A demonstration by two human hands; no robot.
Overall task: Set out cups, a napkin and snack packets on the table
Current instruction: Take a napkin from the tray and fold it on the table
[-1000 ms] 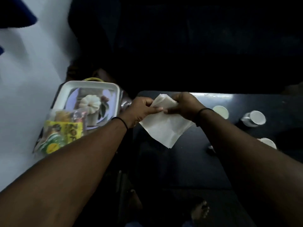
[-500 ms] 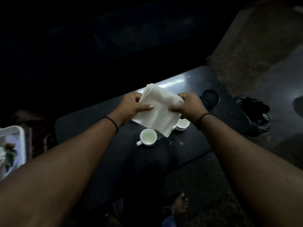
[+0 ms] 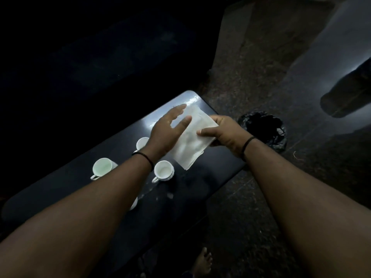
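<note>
A white folded napkin [image 3: 192, 140] lies over the right end of the dark glossy table [image 3: 80, 189]. My right hand [image 3: 224, 132] pinches its right edge between thumb and fingers. My left hand [image 3: 167, 130] is flat with fingers spread over the napkin's left part; whether it touches is unclear. Three white cups stand on the table: one [image 3: 102, 167] at the left, one [image 3: 163, 170] near my left wrist, one [image 3: 141, 143] partly hidden behind my left hand. Part of another white item [image 3: 134, 203] peeks out under my left forearm. No snack packets are in view.
A crumpled black plastic bag [image 3: 263, 127] lies on the speckled floor just right of the table's end. A dark sofa or seat [image 3: 100, 57] stands behind the table. My bare foot [image 3: 202, 261] shows below the table edge. A dark shape [image 3: 345, 95] stands at the far right.
The view swung right, away from the white tray of snacks. The napkin went from hanging between both hands to lying low at the table's right end, and my left hand opened flat.
</note>
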